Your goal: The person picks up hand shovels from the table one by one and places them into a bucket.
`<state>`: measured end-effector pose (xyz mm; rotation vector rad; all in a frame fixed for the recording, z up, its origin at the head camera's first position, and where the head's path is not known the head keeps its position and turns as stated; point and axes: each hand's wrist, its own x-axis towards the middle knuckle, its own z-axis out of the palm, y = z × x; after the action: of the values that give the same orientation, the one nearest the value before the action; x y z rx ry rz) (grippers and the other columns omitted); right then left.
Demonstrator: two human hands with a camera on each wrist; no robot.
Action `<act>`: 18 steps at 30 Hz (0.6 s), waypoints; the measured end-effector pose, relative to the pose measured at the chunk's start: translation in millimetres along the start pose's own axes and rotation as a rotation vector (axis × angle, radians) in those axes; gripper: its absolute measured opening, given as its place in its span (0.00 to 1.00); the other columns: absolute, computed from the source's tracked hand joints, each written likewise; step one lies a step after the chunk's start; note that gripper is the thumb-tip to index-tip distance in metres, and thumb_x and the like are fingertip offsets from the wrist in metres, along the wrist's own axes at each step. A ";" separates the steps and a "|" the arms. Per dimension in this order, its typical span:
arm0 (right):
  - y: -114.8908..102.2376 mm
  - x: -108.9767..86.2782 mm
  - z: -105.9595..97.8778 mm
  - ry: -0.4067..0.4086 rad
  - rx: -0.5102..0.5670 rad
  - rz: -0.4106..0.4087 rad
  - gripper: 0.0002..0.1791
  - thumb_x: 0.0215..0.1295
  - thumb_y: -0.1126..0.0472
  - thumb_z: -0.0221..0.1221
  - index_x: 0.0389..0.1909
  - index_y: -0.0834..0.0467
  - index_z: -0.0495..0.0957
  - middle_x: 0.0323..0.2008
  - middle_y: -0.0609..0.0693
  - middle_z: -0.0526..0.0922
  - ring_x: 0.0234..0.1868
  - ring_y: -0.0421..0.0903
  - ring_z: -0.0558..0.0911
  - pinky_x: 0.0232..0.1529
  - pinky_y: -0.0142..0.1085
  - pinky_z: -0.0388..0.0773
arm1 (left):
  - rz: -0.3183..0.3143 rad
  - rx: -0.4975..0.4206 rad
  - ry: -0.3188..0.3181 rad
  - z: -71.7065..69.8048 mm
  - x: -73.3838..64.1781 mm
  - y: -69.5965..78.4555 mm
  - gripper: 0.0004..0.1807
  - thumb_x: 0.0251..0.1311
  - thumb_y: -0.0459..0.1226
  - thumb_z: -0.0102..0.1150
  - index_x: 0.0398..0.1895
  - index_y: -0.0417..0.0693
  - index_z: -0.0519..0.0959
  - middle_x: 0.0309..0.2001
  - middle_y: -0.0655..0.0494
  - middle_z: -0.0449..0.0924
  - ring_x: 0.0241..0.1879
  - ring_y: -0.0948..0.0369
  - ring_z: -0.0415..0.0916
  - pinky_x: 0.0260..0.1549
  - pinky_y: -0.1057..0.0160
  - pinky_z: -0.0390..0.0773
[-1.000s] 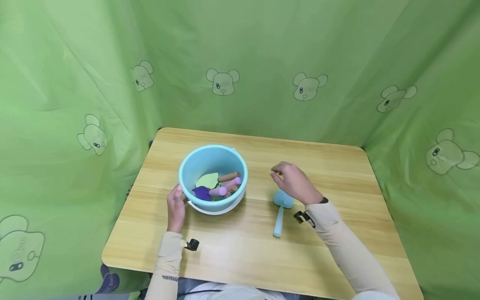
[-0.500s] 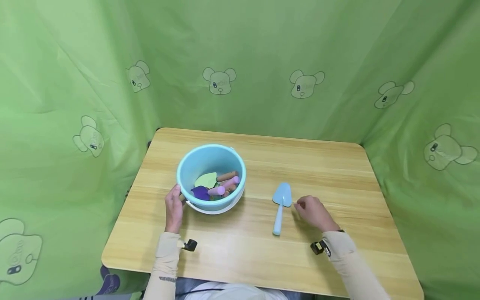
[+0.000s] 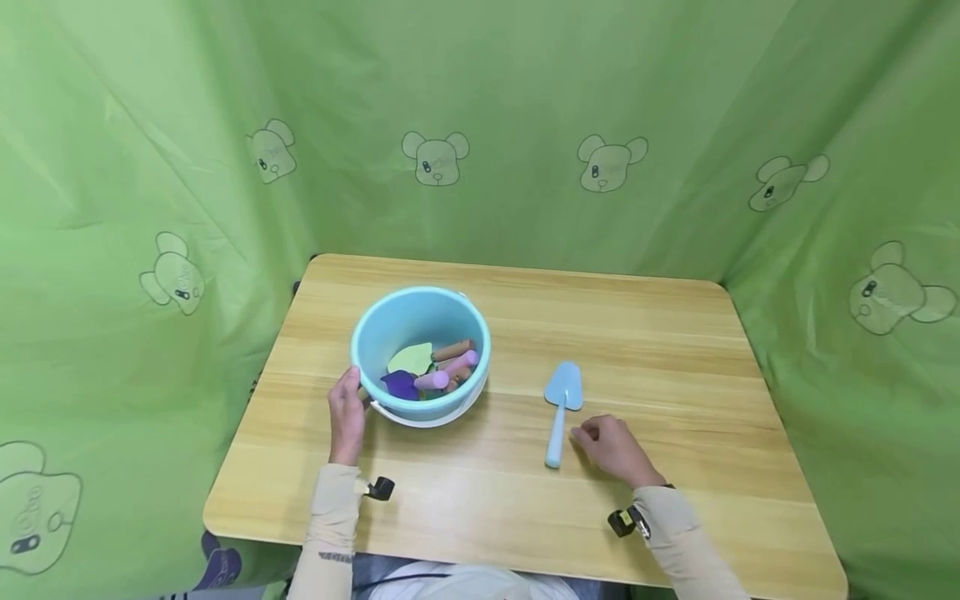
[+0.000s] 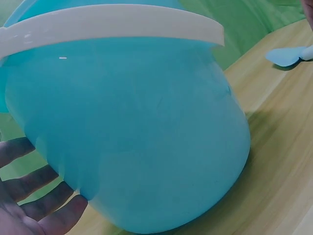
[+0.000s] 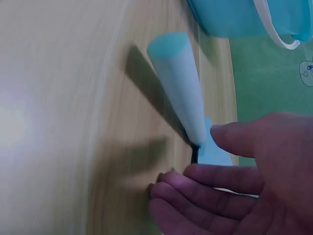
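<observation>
A light blue bucket (image 3: 412, 315) with a white handle stands on the left half of the table. My left hand (image 3: 347, 417) is at its left side; in the left wrist view, its spread fingers (image 4: 49, 193) touch the bucket's outer wall. To the right of the bucket lies a light blue toy trowel (image 3: 557, 429), blade pointing away from me. Just right of the trowel's handle, my right hand (image 3: 615, 450) hovers with loosely bent fingers. The right wrist view shows the handle (image 5: 178, 83) apart from the thumb and fingertips, with nothing held.
Inside the bucket are a pale green blade (image 3: 411, 359), a dark purple piece (image 3: 401, 385), pink handles (image 3: 432, 381) and a brown handle (image 3: 453, 350). The wooden table (image 3: 675, 358) is bounded behind and at the sides by a green curtain (image 3: 525, 83).
My right hand has drawn back from above the trowel's blade, down toward me, then shifted left toward its handle. The trowel is now fully visible. The left hand stays at the bucket.
</observation>
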<state>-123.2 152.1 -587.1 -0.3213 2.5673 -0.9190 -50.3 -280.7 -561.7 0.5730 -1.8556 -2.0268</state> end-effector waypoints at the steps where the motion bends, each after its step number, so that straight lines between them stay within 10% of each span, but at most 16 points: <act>1: -0.8 0.0 2.6 0.012 0.006 0.001 0.16 0.76 0.56 0.58 0.47 0.66 0.86 0.32 0.53 0.88 0.28 0.42 0.79 0.28 0.32 0.79 | 0.003 0.002 -0.001 0.4 0.4 -0.4 0.29 0.80 0.50 0.40 0.67 0.36 0.75 0.69 0.36 0.75 0.69 0.42 0.72 0.66 0.41 0.78; 9: -16.1 -3.2 15.7 0.045 0.081 0.086 0.24 0.75 0.46 0.58 0.33 0.64 0.84 0.13 0.43 0.68 0.15 0.38 0.63 0.15 0.28 0.59 | 0.024 0.020 0.028 1.4 1.2 -1.7 0.30 0.80 0.51 0.40 0.65 0.35 0.76 0.66 0.35 0.77 0.67 0.42 0.73 0.64 0.39 0.78; 15: -27.1 -3.1 21.9 0.055 0.023 0.156 0.35 0.69 0.37 0.61 0.48 0.70 0.83 0.14 0.44 0.68 0.16 0.39 0.66 0.19 0.31 0.66 | 0.031 0.036 0.017 0.9 1.3 -2.8 0.31 0.79 0.52 0.40 0.64 0.36 0.77 0.65 0.36 0.78 0.66 0.44 0.75 0.60 0.48 0.83; 18: -30.0 -1.7 24.9 0.078 -0.017 0.149 0.34 0.67 0.35 0.63 0.40 0.67 0.84 0.15 0.44 0.69 0.17 0.40 0.67 0.20 0.32 0.67 | 0.041 0.044 0.022 0.7 1.6 -4.6 0.30 0.79 0.52 0.40 0.64 0.37 0.78 0.64 0.36 0.78 0.66 0.44 0.76 0.59 0.49 0.84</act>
<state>-108.4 116.0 -584.8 -0.0989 2.6294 -0.8719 -51.9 -280.4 -566.3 0.5625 -1.8880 -1.9503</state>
